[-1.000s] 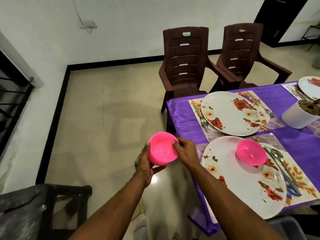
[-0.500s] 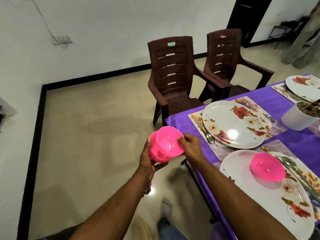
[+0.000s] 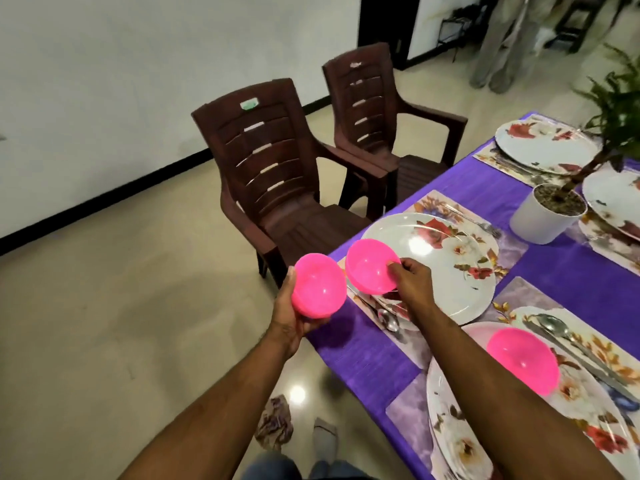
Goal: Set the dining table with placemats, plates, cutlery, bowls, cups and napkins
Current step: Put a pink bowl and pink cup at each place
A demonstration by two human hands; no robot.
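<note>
My left hand (image 3: 291,318) grips a pink bowl (image 3: 317,285) from below, just off the table's left edge. My right hand (image 3: 412,280) pinches the rim of a second pink bowl (image 3: 369,265) over the near edge of a floral plate (image 3: 446,261). That plate lies on a floral placemat (image 3: 436,202) with a spoon (image 3: 388,318) beside it. A third pink bowl (image 3: 523,358) sits on the nearest plate (image 3: 460,445), with cutlery (image 3: 575,351) to its right. The purple tablecloth (image 3: 485,181) covers the table.
Two brown plastic chairs (image 3: 273,188) (image 3: 381,109) stand at the table's left side. A white pot with a plant (image 3: 547,213) stands mid-table, with more plates (image 3: 543,147) behind it. A person's legs (image 3: 498,43) are at the back. A crumpled cloth (image 3: 275,422) lies on the floor.
My right hand has pulled one pink bowl off the stack in my left hand and carried it right, over the plate. The view has swung right along the table.
</note>
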